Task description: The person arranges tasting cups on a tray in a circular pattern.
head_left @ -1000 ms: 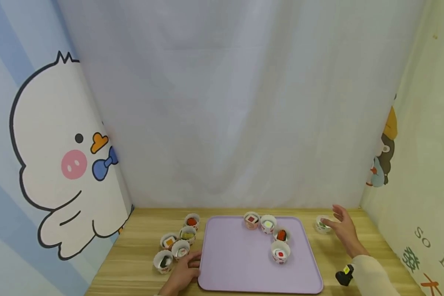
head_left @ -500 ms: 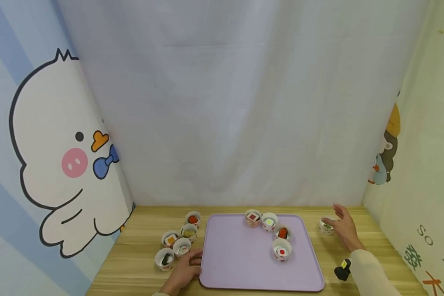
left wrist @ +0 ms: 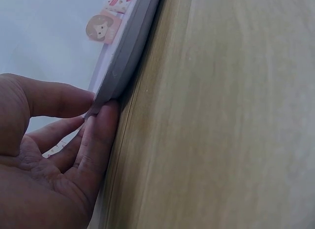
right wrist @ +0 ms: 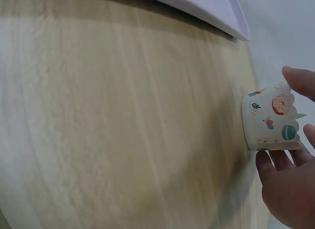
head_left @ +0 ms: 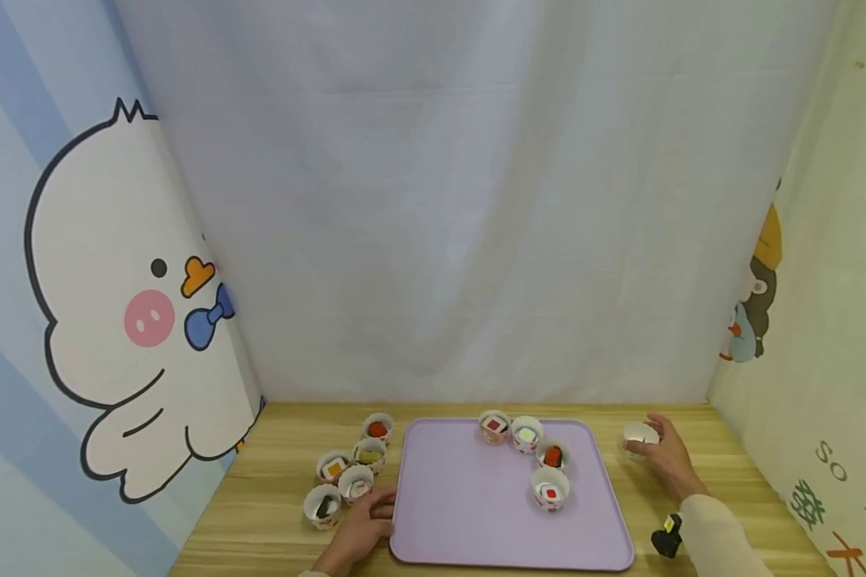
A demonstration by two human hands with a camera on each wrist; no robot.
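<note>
1. The white, round, scalloped paper cup with printed pictures (right wrist: 268, 120) lies within the right hand (head_left: 668, 461), between thumb and fingers.
2. That hand is partly closed, its fingers curved round the cup's wall, thumb at the rim.
3. Its cream sleeve (head_left: 725, 535) slants forward and leftward behind it.
4. The left hand (head_left: 361, 525) pinches the pale purple rectangular tray (head_left: 462, 497) just to its right.

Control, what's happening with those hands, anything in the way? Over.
Left hand pinching lavender tray by its left edge. Right hand around printed paper cup, right of tray. Nothing seen between it and tray; four cups stand on tray.
</note>
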